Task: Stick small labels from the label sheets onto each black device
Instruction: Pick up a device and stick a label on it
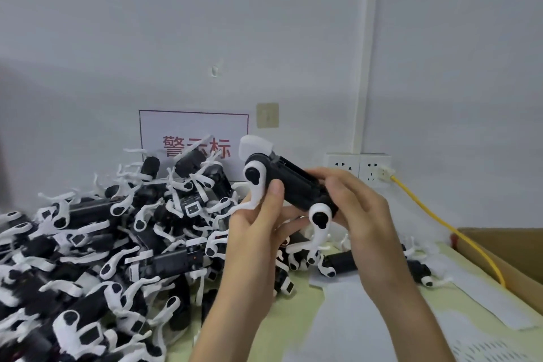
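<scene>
Black plastic with white jointed legs: that is the black device [293,182] we hold up above the pale green surface [299,306], tilted with its higher end to the left. Our left hand [258,223] grips it from below, thumb pressed against its near side beside a white leg. Our right hand [361,209] grips the lower right end, fingers curled over the top. A heap of devices [102,244] of the same kind covers the surface to the left. White label sheets [346,326] lie flat on the right, near a cardboard box [511,256]. A yellow cable [440,220] runs from a wall socket [379,169] toward that box.
</scene>
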Demonstrator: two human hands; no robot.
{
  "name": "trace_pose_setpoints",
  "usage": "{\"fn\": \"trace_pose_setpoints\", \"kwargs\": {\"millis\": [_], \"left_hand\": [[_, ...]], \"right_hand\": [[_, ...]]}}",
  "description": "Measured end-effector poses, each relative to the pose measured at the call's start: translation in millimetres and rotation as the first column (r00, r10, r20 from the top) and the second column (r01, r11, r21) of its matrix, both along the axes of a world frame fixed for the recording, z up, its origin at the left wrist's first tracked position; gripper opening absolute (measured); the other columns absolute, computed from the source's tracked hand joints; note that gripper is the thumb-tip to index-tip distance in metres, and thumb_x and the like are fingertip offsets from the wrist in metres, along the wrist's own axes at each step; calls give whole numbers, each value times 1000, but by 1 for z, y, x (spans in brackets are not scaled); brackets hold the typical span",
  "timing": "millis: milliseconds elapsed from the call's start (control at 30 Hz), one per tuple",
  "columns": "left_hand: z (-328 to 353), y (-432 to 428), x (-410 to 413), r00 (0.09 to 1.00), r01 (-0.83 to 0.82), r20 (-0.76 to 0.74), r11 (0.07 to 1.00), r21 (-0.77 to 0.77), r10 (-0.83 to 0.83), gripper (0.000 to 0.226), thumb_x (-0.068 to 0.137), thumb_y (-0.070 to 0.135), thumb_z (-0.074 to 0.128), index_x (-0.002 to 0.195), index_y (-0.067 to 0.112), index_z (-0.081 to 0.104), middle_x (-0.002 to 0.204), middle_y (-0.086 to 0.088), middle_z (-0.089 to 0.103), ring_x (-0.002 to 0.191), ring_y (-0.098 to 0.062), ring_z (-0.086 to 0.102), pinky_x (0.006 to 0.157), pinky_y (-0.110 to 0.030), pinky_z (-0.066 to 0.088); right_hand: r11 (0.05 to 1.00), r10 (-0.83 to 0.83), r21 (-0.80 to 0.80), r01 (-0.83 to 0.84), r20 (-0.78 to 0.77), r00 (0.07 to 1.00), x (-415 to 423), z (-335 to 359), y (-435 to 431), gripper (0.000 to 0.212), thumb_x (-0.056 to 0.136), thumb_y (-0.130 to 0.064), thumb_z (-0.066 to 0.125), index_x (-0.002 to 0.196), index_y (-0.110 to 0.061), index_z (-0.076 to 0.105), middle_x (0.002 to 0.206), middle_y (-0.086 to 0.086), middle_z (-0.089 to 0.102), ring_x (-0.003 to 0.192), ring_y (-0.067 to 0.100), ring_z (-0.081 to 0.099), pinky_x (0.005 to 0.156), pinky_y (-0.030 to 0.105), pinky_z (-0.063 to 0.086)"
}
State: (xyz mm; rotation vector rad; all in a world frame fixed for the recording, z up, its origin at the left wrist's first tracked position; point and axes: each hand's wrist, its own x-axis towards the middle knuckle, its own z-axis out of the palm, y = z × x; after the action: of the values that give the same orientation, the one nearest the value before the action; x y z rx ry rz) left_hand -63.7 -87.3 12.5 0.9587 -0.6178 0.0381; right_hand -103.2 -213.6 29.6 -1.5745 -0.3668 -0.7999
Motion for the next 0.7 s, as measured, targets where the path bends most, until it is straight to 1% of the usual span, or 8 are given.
{"fn": "trace_pose_setpoints", "kwargs": {"millis": [67, 133, 267, 333, 433, 533, 633, 700], "left_hand": [[0, 0, 3, 1000, -2, -13, 1000, -9, 1, 31, 83, 48, 68, 92, 23, 84, 91, -6, 80, 78, -14, 76, 71, -20, 57], [-1, 0, 5, 1000, 1, -24, 1000, -12, -2, 37, 85, 47, 68, 98, 17, 83, 100, -12, 79, 84, -19, 77, 72, -22, 58], [-8, -1, 5, 997, -23, -78, 1000, -8, 23, 43, 83, 42, 72, 104, 5, 80, 105, -19, 78, 92, -28, 77, 75, -25, 60], [-11, -1, 5, 997, -26, -72, 1000, 15, 27, 47, 83, 35, 74, 107, -6, 72, 104, -25, 75, 97, -34, 76, 78, -27, 60], [-11, -3, 5, 1000, -16, -10, 999, 48, 17, 30, 82, 31, 78, 96, 5, 73, 94, -18, 76, 99, -33, 75, 77, -27, 59], [-12, -3, 5, 1000, -9, 14, 997, 70, 8, 27, 80, 37, 77, 94, 15, 77, 94, -7, 76, 95, -22, 73, 73, -23, 56], [-10, 0, 2, 1000, 4, -20, 993, 117, -2, 45, 82, 38, 72, 112, 5, 73, 115, -22, 73, 112, -35, 70, 93, -44, 57], [-9, 5, 2, 1000, 8, -3, 984, 176, -8, 54, 77, 43, 70, 119, 9, 72, 120, -19, 73, 117, -33, 68, 107, -53, 50]], "right_hand": [[1000, 25, -11, -25, -28, 999, -1, 1, -4, 36, 97, -34, 45, 111, -21, 75, 108, 0, 77, 107, 21, 71, 96, 39, 54], [999, 5, -40, -7, -28, 1000, -3, 1, -9, 34, 97, -35, 47, 112, -22, 75, 110, 0, 77, 109, 20, 70, 99, 44, 53], [976, 76, -198, -87, -65, 995, -10, 2, -14, 27, 87, -36, 65, 113, -34, 73, 108, -5, 76, 103, 14, 71, 88, 24, 54], [968, 39, -246, -53, -59, 997, -9, 1, -13, 27, 82, -33, 72, 109, -41, 71, 107, -7, 76, 101, 15, 71, 89, 28, 51], [980, 1, -197, 5, 31, 1000, -5, 0, -10, 23, 80, -22, 74, 98, -36, 72, 107, -7, 75, 104, 19, 71, 92, 38, 52], [994, 5, -110, 5, 89, 996, -4, -1, -9, 8, 79, -21, 77, 82, -28, 74, 105, -7, 75, 99, 20, 73, 87, 35, 55], [996, -16, -89, 22, 65, 998, -2, -1, -7, 14, 78, -27, 79, 66, -23, 71, 90, -7, 73, 84, 12, 73, 75, 21, 54], [998, -11, -60, 14, 50, 999, -1, 0, -5, 27, 78, -33, 80, 60, -21, 63, 76, -4, 68, 74, 14, 67, 72, 22, 51]]}}
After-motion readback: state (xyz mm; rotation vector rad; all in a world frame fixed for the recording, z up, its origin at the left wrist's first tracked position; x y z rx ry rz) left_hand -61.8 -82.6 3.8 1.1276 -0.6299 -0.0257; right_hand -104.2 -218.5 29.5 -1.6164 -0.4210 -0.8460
